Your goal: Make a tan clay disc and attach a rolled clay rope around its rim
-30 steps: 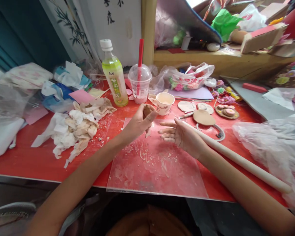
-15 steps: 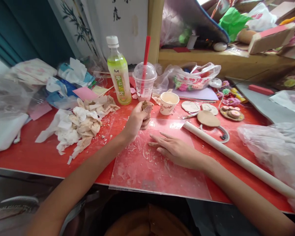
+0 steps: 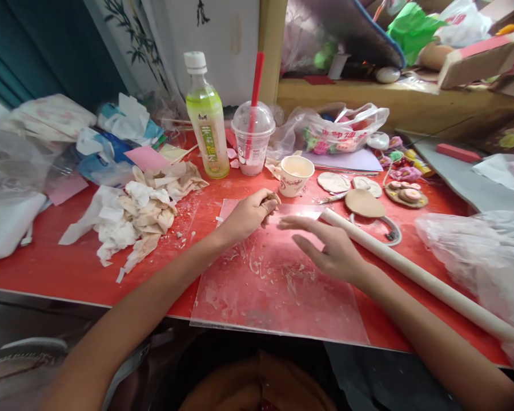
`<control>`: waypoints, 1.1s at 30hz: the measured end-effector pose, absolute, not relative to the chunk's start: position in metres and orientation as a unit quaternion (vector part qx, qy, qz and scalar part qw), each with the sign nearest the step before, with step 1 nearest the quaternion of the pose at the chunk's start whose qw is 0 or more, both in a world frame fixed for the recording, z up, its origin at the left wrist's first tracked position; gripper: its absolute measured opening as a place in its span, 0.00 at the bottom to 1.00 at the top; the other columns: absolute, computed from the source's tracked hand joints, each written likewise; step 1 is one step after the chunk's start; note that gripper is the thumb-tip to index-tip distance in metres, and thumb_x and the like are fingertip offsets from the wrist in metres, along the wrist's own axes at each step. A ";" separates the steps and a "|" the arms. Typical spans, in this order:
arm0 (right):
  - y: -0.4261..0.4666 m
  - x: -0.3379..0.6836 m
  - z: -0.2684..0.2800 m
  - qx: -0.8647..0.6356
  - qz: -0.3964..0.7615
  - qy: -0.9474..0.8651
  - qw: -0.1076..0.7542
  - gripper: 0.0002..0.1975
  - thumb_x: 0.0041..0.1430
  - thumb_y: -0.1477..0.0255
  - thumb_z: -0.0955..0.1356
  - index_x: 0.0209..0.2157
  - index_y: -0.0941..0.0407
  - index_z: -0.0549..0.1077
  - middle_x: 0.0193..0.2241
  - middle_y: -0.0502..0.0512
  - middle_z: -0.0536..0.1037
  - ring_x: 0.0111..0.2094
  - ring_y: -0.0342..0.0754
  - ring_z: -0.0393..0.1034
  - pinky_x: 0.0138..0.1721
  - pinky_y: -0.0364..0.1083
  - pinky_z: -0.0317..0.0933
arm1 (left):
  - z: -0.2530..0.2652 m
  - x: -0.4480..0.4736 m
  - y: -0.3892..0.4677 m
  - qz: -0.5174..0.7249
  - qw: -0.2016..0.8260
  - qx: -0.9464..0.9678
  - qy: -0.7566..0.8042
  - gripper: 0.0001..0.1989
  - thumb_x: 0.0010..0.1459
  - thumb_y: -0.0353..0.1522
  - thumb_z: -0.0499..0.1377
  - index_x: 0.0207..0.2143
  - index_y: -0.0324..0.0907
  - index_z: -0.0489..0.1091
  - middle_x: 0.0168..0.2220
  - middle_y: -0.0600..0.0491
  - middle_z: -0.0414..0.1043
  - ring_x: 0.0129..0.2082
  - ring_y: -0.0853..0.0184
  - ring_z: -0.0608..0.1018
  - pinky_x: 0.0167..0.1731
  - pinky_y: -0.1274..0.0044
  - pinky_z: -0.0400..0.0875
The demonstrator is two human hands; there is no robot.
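My left hand [image 3: 252, 214] is closed around a small lump of brown clay [image 3: 274, 197], most of it hidden by the fingers, over the far part of a clear plastic sheet [image 3: 278, 311]. My right hand [image 3: 332, 246] is held with its fingers stretched out, a short way right of the left one and apart from it. Pale clay scraps and smears lie on the sheet below both hands. A paper cup [image 3: 297, 177] stands just beyond them. To the right of my right hand lies a long pale rod [image 3: 411, 271], with a flat brown clay disc [image 3: 365, 204] behind it.
Crumpled tissues [image 3: 143, 217] lie on the left of the red table [image 3: 149, 288]. A green drink bottle [image 3: 207, 128] and a domed plastic cup [image 3: 252, 145] with a red straw stand at the back. White clay pieces [image 3: 334, 182] and a decorated clay disc [image 3: 406, 194] lie back right, near plastic bags [image 3: 471, 245].
My left hand has moved right and slightly nearer with the clay. My right hand has lifted off the sheet and shifted right, its thumb now apart from the fingers.
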State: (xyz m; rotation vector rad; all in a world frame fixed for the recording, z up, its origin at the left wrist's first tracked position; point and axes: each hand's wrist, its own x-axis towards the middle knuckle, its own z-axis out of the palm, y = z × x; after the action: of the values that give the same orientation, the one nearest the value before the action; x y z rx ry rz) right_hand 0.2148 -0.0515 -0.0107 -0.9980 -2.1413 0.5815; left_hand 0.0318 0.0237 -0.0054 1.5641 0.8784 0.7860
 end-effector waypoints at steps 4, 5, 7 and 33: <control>-0.050 0.207 -0.021 -0.338 0.196 -0.900 0.192 0.20 0.65 0.70 0.58 0.57 0.58 0.62 0.58 0.60 0.66 0.59 0.52 0.60 0.58 0.56 0.58 | -0.005 0.030 0.025 0.357 0.538 0.654 0.394 0.10 0.62 0.29 0.47 0.28 0.39 0.63 0.23 0.58 0.60 0.19 0.76 0.64 0.20 0.82 0.59; -0.050 0.205 -0.023 -0.331 0.190 -0.908 0.174 0.21 0.66 0.69 0.58 0.58 0.59 0.62 0.59 0.61 0.64 0.60 0.52 0.58 0.60 0.56 0.55 | -0.005 0.030 0.026 0.365 0.531 0.652 0.399 0.10 0.62 0.29 0.47 0.28 0.39 0.62 0.23 0.58 0.60 0.19 0.76 0.63 0.19 0.82 0.58; -0.050 0.202 -0.024 -0.324 0.182 -0.914 0.159 0.21 0.66 0.69 0.58 0.57 0.60 0.63 0.59 0.61 0.64 0.62 0.52 0.55 0.63 0.57 0.49 | -0.005 0.030 0.028 0.375 0.528 0.643 0.409 0.11 0.63 0.28 0.47 0.27 0.39 0.62 0.23 0.58 0.60 0.19 0.77 0.62 0.19 0.83 0.57; -0.046 0.215 -0.013 -0.444 0.303 -0.753 0.381 0.27 0.67 0.64 0.57 0.65 0.45 0.45 0.57 0.51 0.68 0.63 0.53 0.52 0.61 0.63 0.47 | -0.002 0.035 0.018 0.261 0.749 0.516 0.324 0.24 0.58 0.50 0.51 0.31 0.36 0.69 0.29 0.52 0.69 0.28 0.70 0.75 0.30 0.76 0.71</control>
State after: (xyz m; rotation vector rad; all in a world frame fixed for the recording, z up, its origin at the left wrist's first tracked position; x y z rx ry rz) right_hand 0.2154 -0.0457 -0.0129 -1.1335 -1.9211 0.7731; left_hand 0.0347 0.0184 -0.0024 1.1277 0.7079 0.5708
